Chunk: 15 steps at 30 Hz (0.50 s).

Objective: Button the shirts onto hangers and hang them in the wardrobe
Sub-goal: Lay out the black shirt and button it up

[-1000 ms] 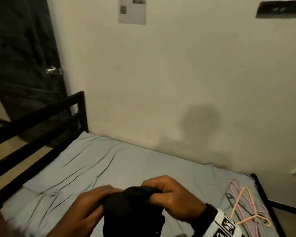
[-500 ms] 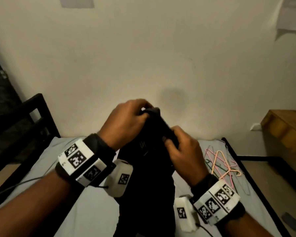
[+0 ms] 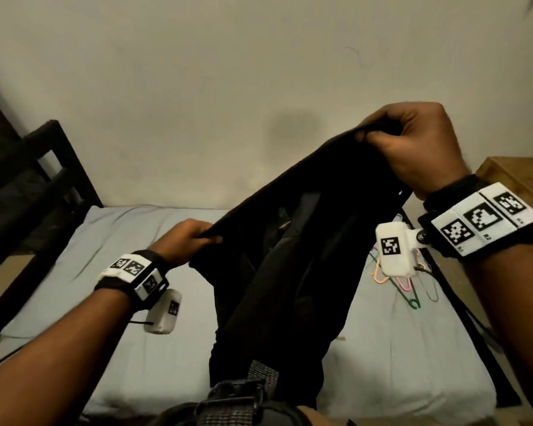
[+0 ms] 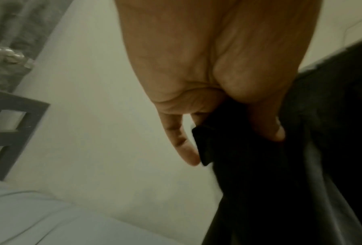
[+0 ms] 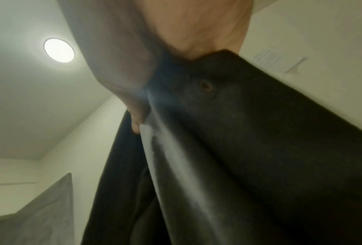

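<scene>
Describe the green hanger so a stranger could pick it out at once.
Start at the bed with the pale sheet and go to its right edge, below the right hand holding the black shirt. A tangle of thin hangers lies there. The green hanger is the nearest of them, dark green among pink and orange ones.

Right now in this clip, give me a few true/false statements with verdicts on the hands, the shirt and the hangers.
1. Both hands hold the black shirt. True.
2. The right hand is lower than the left hand. False: the right is raised higher.
3. The coloured hangers lie on the bed. True.
4. A hanger is already inside the shirt. False: none shows in it.
5. The shirt lies flat on the bed. False: it is held up, stretched between the hands.
</scene>
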Tool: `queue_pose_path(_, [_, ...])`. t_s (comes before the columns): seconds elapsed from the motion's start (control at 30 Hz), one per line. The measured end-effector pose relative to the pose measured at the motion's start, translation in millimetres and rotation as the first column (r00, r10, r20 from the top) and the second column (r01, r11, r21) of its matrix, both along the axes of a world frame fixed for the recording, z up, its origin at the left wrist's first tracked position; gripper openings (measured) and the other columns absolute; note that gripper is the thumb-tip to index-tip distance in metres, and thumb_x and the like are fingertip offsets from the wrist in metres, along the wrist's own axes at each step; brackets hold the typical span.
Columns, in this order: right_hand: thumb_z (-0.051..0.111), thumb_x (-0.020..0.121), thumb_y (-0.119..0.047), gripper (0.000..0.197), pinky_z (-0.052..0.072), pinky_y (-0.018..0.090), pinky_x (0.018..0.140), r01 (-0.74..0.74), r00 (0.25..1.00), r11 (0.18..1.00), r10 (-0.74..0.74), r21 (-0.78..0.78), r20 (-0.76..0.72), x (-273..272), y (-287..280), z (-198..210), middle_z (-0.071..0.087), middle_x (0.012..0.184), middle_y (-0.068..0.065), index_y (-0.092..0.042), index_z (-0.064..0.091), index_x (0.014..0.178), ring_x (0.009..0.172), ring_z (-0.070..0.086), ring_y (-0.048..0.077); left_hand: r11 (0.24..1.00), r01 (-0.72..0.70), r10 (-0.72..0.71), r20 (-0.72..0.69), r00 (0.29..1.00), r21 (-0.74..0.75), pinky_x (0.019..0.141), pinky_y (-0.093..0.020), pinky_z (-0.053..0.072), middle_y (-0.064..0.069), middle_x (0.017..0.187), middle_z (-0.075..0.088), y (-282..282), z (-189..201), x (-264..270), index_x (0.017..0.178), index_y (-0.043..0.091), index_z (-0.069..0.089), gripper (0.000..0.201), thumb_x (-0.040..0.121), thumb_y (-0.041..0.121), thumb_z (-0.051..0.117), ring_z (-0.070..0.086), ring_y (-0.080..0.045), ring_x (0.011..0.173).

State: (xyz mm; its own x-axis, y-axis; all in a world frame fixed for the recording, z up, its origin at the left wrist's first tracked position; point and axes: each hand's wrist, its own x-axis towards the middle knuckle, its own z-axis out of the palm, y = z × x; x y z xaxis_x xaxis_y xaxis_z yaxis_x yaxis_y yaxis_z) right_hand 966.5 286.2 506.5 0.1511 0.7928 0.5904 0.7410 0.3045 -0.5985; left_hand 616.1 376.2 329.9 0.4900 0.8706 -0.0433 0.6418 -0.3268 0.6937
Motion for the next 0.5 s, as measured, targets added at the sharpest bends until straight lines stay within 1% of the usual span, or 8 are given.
queue_pose_path(0.07, [0.075,0.078,-0.033,0.014,0.058,0.041,0.081,0.056,0.998,0.996,-0.054,-0.063,0.037,13.9,1.1,-10.3,0.074,0.080,-0.006,-0.022,0.078,0.087,0.081,0.071,0.013,0.999,-0.035,0.035,0.071,0.997,-0.005,0.064,-0.031,0.040,0.003,0.065,0.059,8.3,0.8,-13.6,0.079,0.015,0.067,0.019,0.091,0.030,0.068,0.052,-0.009,0.061])
queue_pose_path(0.13, [0.076,0.082,-0.035,0.015,0.058,0.043,0.082,0.103,0.993,0.981,-0.092,-0.162,0.071,27.1,6.1,-24.0,0.074,0.081,-0.004,-0.021,0.078,0.088,0.082,0.071,0.018,0.996,-0.089,0.088,0.140,0.986,0.000,0.065,-0.032,0.040,-0.005,0.072,0.060,17.4,17.4,-22.5,0.084,0.004,0.070,0.017,0.095,0.017,0.068,0.053,-0.016,0.068])
queue_pose_path(0.2, [0.075,0.086,-0.033,0.013,0.057,0.041,0.081,0.130,0.988,0.954,-0.103,-0.269,0.114,36.9,12.9,-34.9,0.072,0.078,-0.002,-0.020,0.076,0.086,0.083,0.071,0.024,0.989,-0.146,0.149,0.239,0.959,-0.033,0.063,-0.031,0.038,-0.013,0.075,0.059,26.6,40.7,-26.7,0.090,-0.006,0.068,0.020,0.092,0.014,0.070,0.051,-0.021,0.073])
queue_pose_path(0.23, [0.074,0.087,-0.032,0.012,0.055,0.039,0.080,0.144,0.985,0.942,-0.107,-0.305,0.136,40.3,15.7,-37.6,0.071,0.077,-0.001,-0.020,0.075,0.085,0.083,0.070,0.026,0.986,-0.151,0.165,0.295,0.941,-0.070,0.063,-0.031,0.037,-0.014,0.077,0.058,29.5,53.5,-26.5,0.091,-0.009,0.066,0.030,0.088,0.020,0.074,0.050,-0.023,0.074])
queue_pose_path(0.3, [0.073,0.089,-0.031,0.013,0.054,0.039,0.081,0.169,0.978,0.933,-0.121,-0.317,0.167,44.8,20.5,-37.1,0.071,0.079,0.002,-0.018,0.076,0.087,0.084,0.069,0.028,0.987,-0.142,0.159,0.342,0.926,-0.077,0.065,-0.032,0.039,-0.014,0.078,0.059,33.6,78.5,-24.9,0.093,-0.006,0.065,0.055,0.075,0.044,0.077,0.052,-0.023,0.073])
queue_pose_path(0.4, [0.072,0.090,-0.031,0.017,0.054,0.040,0.081,0.202,0.976,0.946,-0.172,-0.253,0.134,50.2,25.6,-30.2,0.072,0.083,0.007,-0.014,0.076,0.090,0.086,0.069,0.029,0.996,-0.065,0.051,0.194,0.980,0.064,0.059,-0.026,0.047,0.001,0.075,0.068,31.1,115.6,-18.7,0.094,0.009,0.071,0.065,0.064,0.068,0.075,0.062,-0.014,0.066])
queue_pose_path(0.47, [0.071,0.091,-0.032,0.018,0.054,0.038,0.079,0.205,0.976,0.954,-0.183,-0.220,0.117,49.8,26.9,-26.7,0.071,0.083,0.007,-0.015,0.076,0.090,0.083,0.069,0.028,0.983,-0.050,0.050,0.006,0.999,0.176,0.059,-0.025,0.049,0.006,0.073,0.070,33.0,134.5,-15.5,0.091,0.018,0.072,0.058,0.067,0.071,0.073,0.065,-0.010,0.067])
queue_pose_path(0.5, [0.070,0.091,-0.033,0.018,0.054,0.037,0.078,0.200,0.974,0.954,-0.170,-0.224,0.147,47.3,26.5,-26.9,0.071,0.083,0.006,-0.016,0.076,0.090,0.083,0.068,0.027,0.963,-0.072,0.104,-0.112,0.988,0.261,0.061,-0.029,0.049,0.005,0.073,0.069,33.8,140.6,-14.3,0.088,0.020,0.070,0.052,0.073,0.070,0.072,0.065,-0.014,0.070])
